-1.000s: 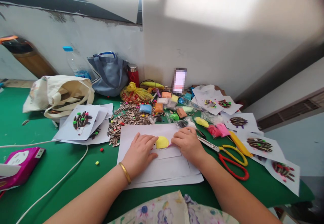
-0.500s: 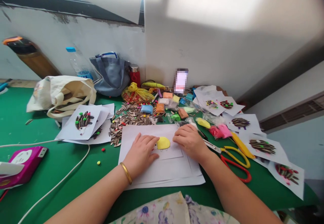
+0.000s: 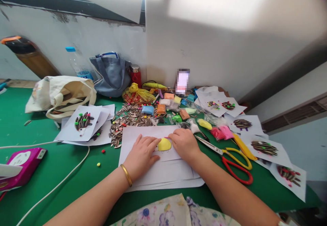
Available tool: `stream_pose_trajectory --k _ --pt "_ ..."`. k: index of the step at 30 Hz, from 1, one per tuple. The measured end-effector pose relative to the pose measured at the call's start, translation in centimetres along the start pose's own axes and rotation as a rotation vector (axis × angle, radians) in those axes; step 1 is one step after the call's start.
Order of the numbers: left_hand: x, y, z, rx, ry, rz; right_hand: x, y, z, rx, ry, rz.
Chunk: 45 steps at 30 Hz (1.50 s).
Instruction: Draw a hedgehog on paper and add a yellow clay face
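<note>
A flattened oval of yellow modelling clay (image 3: 165, 144) covers an animal outline drawn on white paper (image 3: 158, 175); small drawn feet show below it. My left hand (image 3: 144, 150), with a gold bangle at the wrist, lies flat on the sheet, fingertips at the clay's left edge. At the clay's upper right edge, my right hand (image 3: 186, 144) has its fingers drawn together and turned down. A thin purple piece (image 3: 167, 137) peeks out at those fingertips; the rest of it is hidden.
Sunflower seeds (image 3: 133, 118) lie heaped behind the paper. Packets of coloured clay (image 3: 160, 109) spread to the right. Scissors (image 3: 222, 152) rest beside my right forearm. Seed-covered hedgehog pictures (image 3: 84, 122) flank both sides. A white cable (image 3: 63, 176) crosses the left.
My right hand has moved left, in to the yellow clay's edge, and a purple bit now shows at its fingertips. The left hand has stayed in place.
</note>
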<state>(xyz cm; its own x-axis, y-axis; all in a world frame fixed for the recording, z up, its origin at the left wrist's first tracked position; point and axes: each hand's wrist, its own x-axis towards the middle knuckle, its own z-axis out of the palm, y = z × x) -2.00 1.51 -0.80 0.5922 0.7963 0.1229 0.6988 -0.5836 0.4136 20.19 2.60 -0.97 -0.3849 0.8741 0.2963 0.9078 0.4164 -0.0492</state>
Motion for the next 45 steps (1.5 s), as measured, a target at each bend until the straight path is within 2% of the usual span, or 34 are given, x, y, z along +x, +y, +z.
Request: stream_pose_trajectory --k 10,17,22,25,30,33,37,45 --pt "0.1 -0.5 0.4 -0.029 0.001 -0.036 1.1 0.1 0.5 0.035 -0.016 -0.052" --pt "0.2 -0.6 0.4 -0.046 0.017 -0.034 1.3 0.0 0.7 0.051 0.019 -0.099" --pt "0.1 -0.6 0.4 -0.060 0.015 -0.030 1.1 0.1 -0.1 0.053 0.042 -0.050" --pt "0.1 -0.5 0.3 -0.072 0.007 -0.017 0.4 0.2 -0.7 0.132 0.055 -0.009" --pt "0.1 -0.5 0.3 -0.075 -0.001 -0.017 -1.0 -0.7 -0.6 0.316 -0.002 -0.172" --pt "0.2 -0.6 0.4 -0.069 0.010 -0.019 -1.0 -1.6 -0.4 0.326 -0.060 -0.269" --pt "0.1 -0.8 0.6 -0.068 0.020 -0.018 -0.7 -2.0 -0.4 0.317 -0.122 -0.306" --pt "0.0 -0.8 0.5 -0.065 0.014 -0.021 -1.3 -1.4 -0.2 0.344 -0.115 -0.164"
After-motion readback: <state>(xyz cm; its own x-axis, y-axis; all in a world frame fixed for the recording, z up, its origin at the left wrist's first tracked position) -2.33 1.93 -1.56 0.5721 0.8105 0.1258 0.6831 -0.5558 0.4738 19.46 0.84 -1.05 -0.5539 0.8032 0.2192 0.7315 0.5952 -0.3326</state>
